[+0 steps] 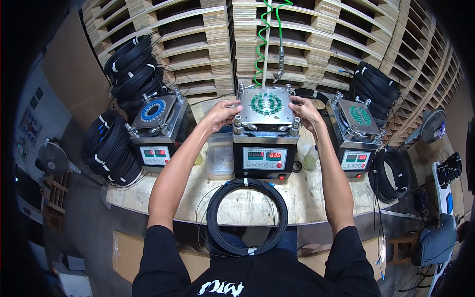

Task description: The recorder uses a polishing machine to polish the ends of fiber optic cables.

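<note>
My left hand [225, 114] and my right hand [305, 110] grip a square metal plate [250, 119] by its opposite side edges, fingers closed around them. Rings of small green fittings [257, 105] sit in the plate's middle. It lies on top of the centre bench machine [238, 168], between corner posts; the red digits on the machine's front panel are lit. In front of that machine, a coil of black cable [213, 213] hangs over the table's near edge, close to my body. The undersides of the plate and some fingertips are hidden.
Similar machines stand left [151, 136] and right [354, 131], with blue and green fittings. Black cable coils [111, 148] are piled at both sides. A clear tray [220, 156] sits on the wooden table [198, 198]. A green air hose [281, 29] hangs before stacked pallets [193, 42].
</note>
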